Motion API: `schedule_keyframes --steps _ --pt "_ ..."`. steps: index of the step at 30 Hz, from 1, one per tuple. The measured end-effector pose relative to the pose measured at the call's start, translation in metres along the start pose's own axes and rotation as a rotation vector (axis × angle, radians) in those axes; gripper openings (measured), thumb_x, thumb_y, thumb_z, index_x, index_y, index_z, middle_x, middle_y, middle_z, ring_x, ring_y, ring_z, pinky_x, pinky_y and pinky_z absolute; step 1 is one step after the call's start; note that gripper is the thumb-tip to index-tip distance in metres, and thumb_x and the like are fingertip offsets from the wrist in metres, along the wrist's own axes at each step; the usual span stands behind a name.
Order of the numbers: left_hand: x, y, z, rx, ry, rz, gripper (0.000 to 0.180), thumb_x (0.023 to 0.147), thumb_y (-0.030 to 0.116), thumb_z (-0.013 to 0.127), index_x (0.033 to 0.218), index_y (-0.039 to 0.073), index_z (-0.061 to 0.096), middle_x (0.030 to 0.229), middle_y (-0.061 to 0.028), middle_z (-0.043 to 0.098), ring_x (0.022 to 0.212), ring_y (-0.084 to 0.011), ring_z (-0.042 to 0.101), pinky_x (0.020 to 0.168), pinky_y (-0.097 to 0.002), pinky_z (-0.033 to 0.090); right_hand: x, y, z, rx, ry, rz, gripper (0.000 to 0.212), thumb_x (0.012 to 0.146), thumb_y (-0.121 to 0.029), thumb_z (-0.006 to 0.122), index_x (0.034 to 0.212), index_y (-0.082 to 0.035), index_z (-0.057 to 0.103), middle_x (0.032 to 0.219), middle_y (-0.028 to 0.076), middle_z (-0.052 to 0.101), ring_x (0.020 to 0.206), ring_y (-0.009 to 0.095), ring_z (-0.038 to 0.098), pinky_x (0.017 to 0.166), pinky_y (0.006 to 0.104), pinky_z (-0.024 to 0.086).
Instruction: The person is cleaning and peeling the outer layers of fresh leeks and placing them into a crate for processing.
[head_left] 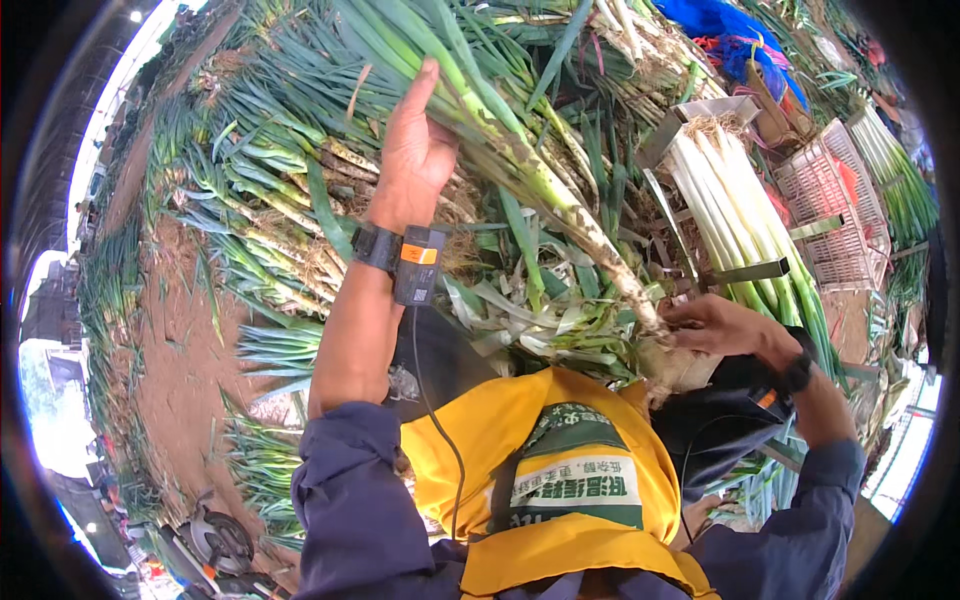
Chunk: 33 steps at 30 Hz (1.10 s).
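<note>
A long green onion (548,188) slants across in front of me, its leaves at the upper left and its dirty root end at the lower right. My left hand (418,140) is closed around its leafy upper part, one digit lying along the leaves. At the root end, the bent fingers of my right hand (725,325) close on the lower stalk, which is still coated in brown outer skin. Peeled leaves and skins (560,325) lie in a heap under the stalk, in front of my yellow apron (470,430).
Piles of untrimmed green onions (270,130) spread at the left and far side. To the right, cleaned white-stemmed onions (735,190) rest in a metal holder (750,271), beside a pale plastic basket (835,205). A blue bag (725,25) lies far right; brown ground (180,345) shows at left.
</note>
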<state>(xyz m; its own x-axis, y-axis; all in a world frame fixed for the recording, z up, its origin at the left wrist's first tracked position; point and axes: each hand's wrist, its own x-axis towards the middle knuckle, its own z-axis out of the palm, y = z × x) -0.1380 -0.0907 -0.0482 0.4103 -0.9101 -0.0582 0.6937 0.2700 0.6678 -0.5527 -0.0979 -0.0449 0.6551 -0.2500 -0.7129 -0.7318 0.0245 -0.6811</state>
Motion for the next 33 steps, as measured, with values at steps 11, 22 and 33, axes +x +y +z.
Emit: schedule_keyframes --steps 11,22,33 --pt "0.0 0.025 -0.016 0.106 -0.14 0.244 0.034 0.094 0.017 0.07 0.125 0.007 0.059 0.118 -0.0018 0.066 0.11 -0.0169 0.062 0.098 -0.0396 0.049 0.149 -0.201 0.008 0.113 0.536 -0.671 0.051 0.093 -0.041 0.068 0.116 0.004 0.068 0.084 0.005 0.067 0.068 0.007 0.056 0.056 0.0245 0.043" --pt "-0.015 0.046 -0.043 0.356 0.067 0.286 0.075 0.095 0.03 0.07 0.154 0.005 0.03 0.141 -0.0109 0.05 0.116 -0.0287 0.059 0.091 -0.045 0.055 0.175 -0.205 0.031 0.312 0.347 -0.839 0.034 0.087 -0.032 0.079 0.093 -0.001 0.067 0.068 -0.001 0.058 0.059 0.006 0.054 0.053 0.0219 0.042" --pt "-0.014 0.057 -0.048 0.584 -0.047 0.457 0.032 0.102 0.019 0.059 0.126 0.0 0.057 0.113 -0.0109 0.066 0.1 -0.0201 0.066 0.09 -0.034 0.054 0.146 -0.105 0.06 0.184 0.275 -0.518 0.027 0.09 -0.026 0.073 0.097 -0.002 0.066 0.076 0.005 0.064 0.063 0.011 0.06 0.053 0.0263 0.048"
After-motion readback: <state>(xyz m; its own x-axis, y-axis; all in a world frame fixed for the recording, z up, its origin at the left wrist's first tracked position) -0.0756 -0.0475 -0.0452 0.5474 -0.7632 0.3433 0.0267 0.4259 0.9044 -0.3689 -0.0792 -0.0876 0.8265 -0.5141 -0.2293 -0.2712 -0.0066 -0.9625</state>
